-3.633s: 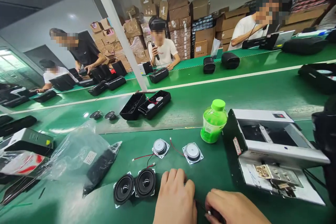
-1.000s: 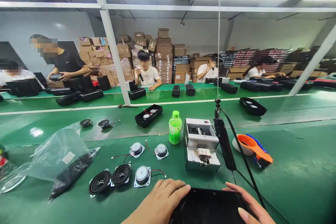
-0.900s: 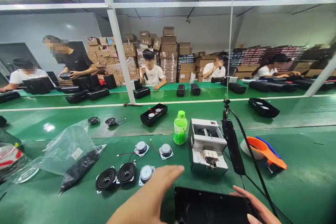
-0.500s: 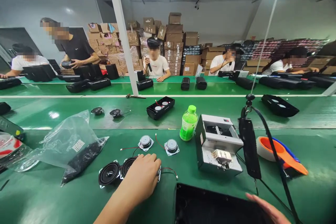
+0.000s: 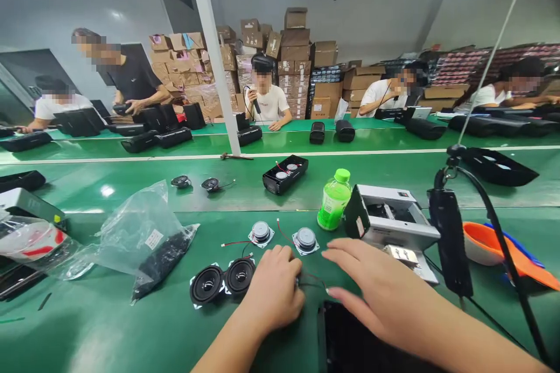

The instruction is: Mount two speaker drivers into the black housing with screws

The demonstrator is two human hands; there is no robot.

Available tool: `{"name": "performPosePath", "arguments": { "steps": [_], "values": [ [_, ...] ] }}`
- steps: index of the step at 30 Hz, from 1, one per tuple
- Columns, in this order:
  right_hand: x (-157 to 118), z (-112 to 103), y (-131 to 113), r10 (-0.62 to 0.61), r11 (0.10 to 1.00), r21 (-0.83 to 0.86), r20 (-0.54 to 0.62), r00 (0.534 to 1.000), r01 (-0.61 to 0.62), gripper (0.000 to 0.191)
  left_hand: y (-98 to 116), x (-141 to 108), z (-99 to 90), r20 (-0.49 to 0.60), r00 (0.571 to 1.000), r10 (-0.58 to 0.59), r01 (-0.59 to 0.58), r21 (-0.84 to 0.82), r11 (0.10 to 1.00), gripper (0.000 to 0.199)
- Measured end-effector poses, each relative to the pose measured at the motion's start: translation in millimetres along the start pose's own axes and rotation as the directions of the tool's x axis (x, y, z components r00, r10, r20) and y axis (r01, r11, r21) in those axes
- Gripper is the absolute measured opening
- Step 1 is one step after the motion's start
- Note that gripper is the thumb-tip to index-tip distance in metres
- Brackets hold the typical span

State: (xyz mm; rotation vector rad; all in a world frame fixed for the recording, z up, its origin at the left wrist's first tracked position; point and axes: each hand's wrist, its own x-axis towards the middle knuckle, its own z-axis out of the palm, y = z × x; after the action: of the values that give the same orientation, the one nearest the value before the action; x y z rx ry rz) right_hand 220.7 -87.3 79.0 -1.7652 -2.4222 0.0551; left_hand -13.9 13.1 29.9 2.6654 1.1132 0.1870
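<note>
Left hand (image 5: 273, 287) bunched down on the speaker wire (image 5: 312, 278), pinch hidden; right hand (image 5: 376, 291), fingers spread, over the black housing (image 5: 345, 341)!

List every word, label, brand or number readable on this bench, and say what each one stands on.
Nothing can be read for certain.
Label on the clear plastic bag: too small.
Label on the green drink bottle: too blurred.
Sticker on the silver metal case: too small.

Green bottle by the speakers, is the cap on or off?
On: the bright green cap sits on top of the neck of the green plastic bottle.
</note>
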Motion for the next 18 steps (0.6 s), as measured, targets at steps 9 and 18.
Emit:
{"name": "performPosePath", "arguments": {
  "steps": [9,18],
  "values": [
    [161.1,26.5,6.9,0.027,0.997,0.063,0.315,0.949,-0.049,0.042,-15.9,5.7,10.4,-0.059,0.996,-0.066,0.058,-0.119,0.991,0.011],
    [168.9,41.1,0.1,0.091,0.974,0.167,0.325,0.941,-0.152,0.034,-2.3,0.3,-4.4,-0.168,0.982,-0.086,0.070,-0.099,0.993,0.021]
  ]
}}
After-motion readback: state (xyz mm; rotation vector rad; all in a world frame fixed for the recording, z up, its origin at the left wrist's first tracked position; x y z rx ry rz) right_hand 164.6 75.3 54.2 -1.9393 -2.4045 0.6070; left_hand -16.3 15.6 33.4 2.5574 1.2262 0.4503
